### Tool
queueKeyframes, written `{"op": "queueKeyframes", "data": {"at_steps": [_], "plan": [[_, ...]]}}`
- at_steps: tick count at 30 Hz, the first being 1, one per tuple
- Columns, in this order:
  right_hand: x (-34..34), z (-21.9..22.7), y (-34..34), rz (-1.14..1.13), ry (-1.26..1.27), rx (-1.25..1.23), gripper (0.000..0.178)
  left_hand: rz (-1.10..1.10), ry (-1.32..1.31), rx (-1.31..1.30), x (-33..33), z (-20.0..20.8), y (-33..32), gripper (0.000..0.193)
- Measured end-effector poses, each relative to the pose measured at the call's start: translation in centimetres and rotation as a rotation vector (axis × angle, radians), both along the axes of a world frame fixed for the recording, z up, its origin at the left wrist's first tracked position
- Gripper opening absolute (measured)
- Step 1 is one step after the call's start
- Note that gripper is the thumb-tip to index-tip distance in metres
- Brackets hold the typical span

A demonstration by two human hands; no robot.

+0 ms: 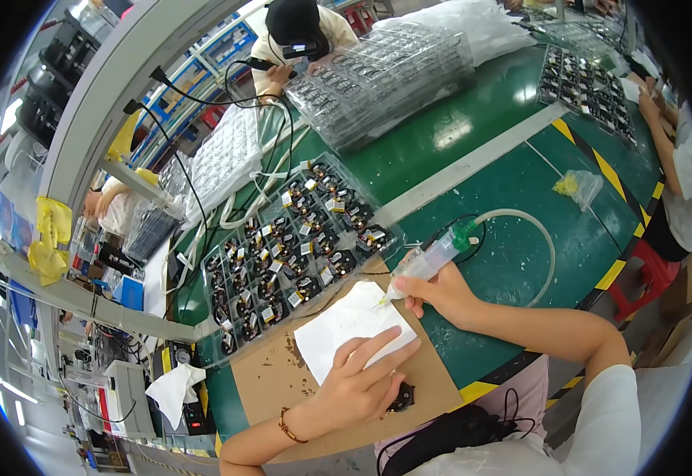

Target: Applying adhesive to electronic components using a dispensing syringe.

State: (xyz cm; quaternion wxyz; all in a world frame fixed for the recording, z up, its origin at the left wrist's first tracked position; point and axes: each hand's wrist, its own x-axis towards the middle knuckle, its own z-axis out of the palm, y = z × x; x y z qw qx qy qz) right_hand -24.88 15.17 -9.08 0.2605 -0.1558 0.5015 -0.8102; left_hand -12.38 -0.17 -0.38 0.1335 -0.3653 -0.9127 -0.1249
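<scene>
My right hand is closed round a clear dispensing syringe, with a green cap and a pale air hose on its upper end. The syringe tilts, its tip down at the white tissue. My left hand lies over the tissue's near edge, fingers stretched out and slightly apart. Close by that hand, a small round black part shows, partly hidden. The tissue rests on a brown cardboard sheet marked with dark spots.
Beyond the cardboard lies a clear tray of several black parts with white labels. Stacked clear trays stand at the back, before a person. A yellow-topped bag lies right. A crumpled tissue sits on a box left.
</scene>
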Motion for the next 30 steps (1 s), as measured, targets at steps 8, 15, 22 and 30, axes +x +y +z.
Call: {"op": "queueKeyframes", "data": {"at_steps": [8,15,22,30], "plan": [[-0.3,0.3,0.3,0.071,0.085,-0.054,0.030,-0.078,-0.097,0.505,-3.5,0.4,0.2,0.034],[0.8,-1.3,0.0,0.104,0.258,-0.167,0.051,0.308,0.067,0.436,-6.5,0.4,2.0,0.016],[0.9,0.8,1.1,0.084,0.500,0.398,0.042,0.206,0.151,0.159,-7.4,0.1,1.6,0.043],[0.8,1.8,1.0,-0.162,0.243,0.340,0.017,0.261,0.216,0.097,-7.2,1.1,0.8,0.044]]}}
